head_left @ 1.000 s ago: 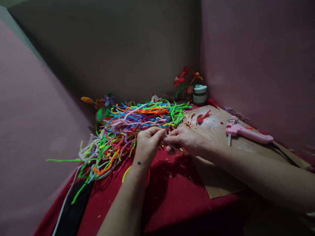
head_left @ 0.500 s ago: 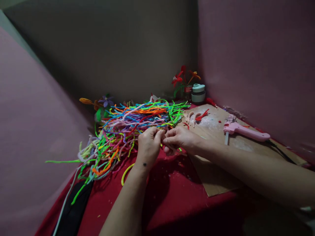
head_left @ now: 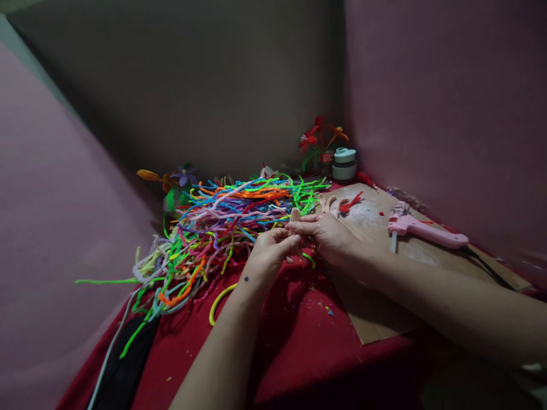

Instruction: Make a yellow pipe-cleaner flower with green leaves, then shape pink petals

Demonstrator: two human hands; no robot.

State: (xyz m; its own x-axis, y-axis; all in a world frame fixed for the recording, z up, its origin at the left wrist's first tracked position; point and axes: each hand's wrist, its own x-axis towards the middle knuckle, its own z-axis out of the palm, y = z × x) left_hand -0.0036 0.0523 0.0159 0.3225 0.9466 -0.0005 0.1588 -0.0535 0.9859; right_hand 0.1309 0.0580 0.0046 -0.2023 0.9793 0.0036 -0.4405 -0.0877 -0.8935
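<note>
While both hands pinch one pale pink pipe cleaner (head_left: pixel 294 216) beside the pipe-cleaner heap (head_left: pixel 222 222), left hand (head_left: pixel 273 250) touches right hand (head_left: pixel 327 234).

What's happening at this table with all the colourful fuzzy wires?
A person's left hand and right hand meet over a red cloth, pinching a small pale pink piece between them. Just behind lies a big heap of pipe cleaners. A pink glue gun rests on a cardboard sheet at the right.

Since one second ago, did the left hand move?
Yes. The left hand dropped lower and rightward, away from the pile, toward the cardboard.
</note>
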